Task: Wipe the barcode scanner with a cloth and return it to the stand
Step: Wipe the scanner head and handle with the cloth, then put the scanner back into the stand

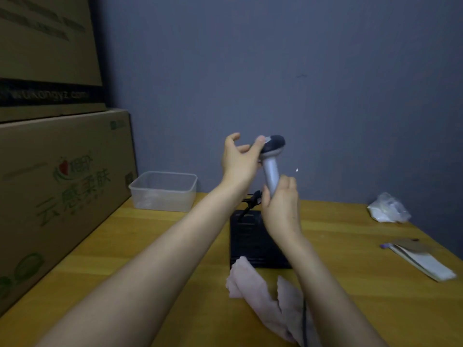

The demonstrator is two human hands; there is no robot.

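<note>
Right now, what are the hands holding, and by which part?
The barcode scanner: right hand grips its handle's lower end, left hand pinches its head. The cloth lies unheld.

Head camera looks forward and down, close over the table (pixel 175 246).

scanner (pixel 271 156) handle: lower end hidden inside the right hand (pixel 280 204)
stand (pixel 253 236): right side covered by the right forearm
cloth (pixel 263 296): near end cut by the bottom edge
upper box (pixel 45 46) lettering: too blurred to read
</note>
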